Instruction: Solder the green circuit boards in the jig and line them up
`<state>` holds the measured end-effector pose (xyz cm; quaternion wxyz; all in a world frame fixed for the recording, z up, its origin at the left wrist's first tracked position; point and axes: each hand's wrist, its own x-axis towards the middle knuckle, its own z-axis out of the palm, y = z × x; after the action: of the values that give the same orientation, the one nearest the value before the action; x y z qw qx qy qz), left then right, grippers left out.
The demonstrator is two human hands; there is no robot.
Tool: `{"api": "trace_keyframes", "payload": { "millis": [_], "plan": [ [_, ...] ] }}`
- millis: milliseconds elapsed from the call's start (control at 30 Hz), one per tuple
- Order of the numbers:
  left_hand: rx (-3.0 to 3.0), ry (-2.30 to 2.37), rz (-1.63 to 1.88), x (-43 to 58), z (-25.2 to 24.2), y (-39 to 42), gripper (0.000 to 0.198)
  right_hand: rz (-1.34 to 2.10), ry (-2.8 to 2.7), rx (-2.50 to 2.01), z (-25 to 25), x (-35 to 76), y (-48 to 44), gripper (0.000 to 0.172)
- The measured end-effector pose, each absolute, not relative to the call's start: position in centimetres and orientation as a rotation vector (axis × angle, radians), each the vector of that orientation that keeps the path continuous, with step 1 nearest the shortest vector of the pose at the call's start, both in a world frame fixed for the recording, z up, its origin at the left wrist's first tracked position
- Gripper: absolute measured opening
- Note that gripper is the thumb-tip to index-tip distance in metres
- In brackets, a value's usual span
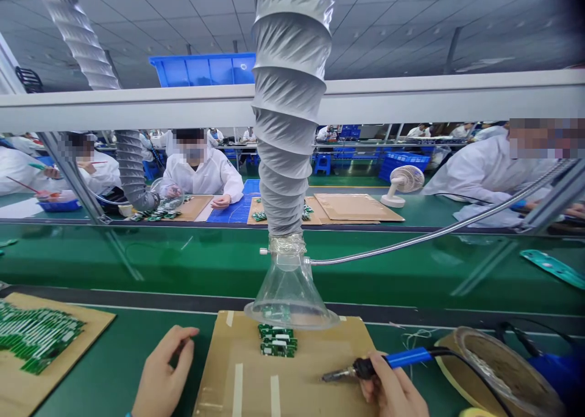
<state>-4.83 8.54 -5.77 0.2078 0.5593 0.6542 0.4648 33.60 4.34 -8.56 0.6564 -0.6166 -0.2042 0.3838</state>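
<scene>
Two grips logged: right grip [392,388] clamped on a light soldering iron [408,358], left grip [163,373] open and empty near fragile circuit boards [277,341], which I'd take by the edges.

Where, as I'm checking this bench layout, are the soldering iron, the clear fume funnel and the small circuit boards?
soldering iron [408,357]: head view, on its blue handle.
clear fume funnel [289,295]: head view, on its cone wall.
small circuit boards [277,341]: head view, on the middle of the stack.

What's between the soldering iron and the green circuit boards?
Nothing visible: only bare cardboard lies between the soldering iron, held in the right hand, and the circuit boards. The clear fume funnel hangs above them.
</scene>
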Motion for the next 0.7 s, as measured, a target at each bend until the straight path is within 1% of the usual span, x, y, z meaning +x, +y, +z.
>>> {"api": "trace_keyframes", "payload": {
  "millis": [67,133,200,267,367,700],
  "plan": [
    [1.640,1.704,1.228,-2.9,-5.4,8.3,0.042,0.866,-0.459,-1.393,-8.8,33.7,4.4,0.049],
    [1.592,1.576,1.151,-0.4,-4.8,8.2,0.052,0.862,-0.451,-1.389,-8.9,33.8,4.4,0.050],
    [1.381,1.398,1.123,2.4,-4.3,8.4,0.066,0.866,-0.445,-1.383,-9.0,33.9,4.3,0.049],
    [1.032,1.205,1.191,5.1,-4.0,9.1,0.072,0.879,-0.438,-1.375,-9.2,34.0,4.3,0.048],
    [0.704,1.036,1.334,8.2,-4.1,10.5,0.074,0.897,-0.419,-1.361,-9.4,34.0,4.3,0.048],
    [0.549,0.887,1.420,10.9,-4.5,12.3,0.068,0.941,-0.424,-1.332,-8.6,33.9,4.1,0.050]
  ]
}}
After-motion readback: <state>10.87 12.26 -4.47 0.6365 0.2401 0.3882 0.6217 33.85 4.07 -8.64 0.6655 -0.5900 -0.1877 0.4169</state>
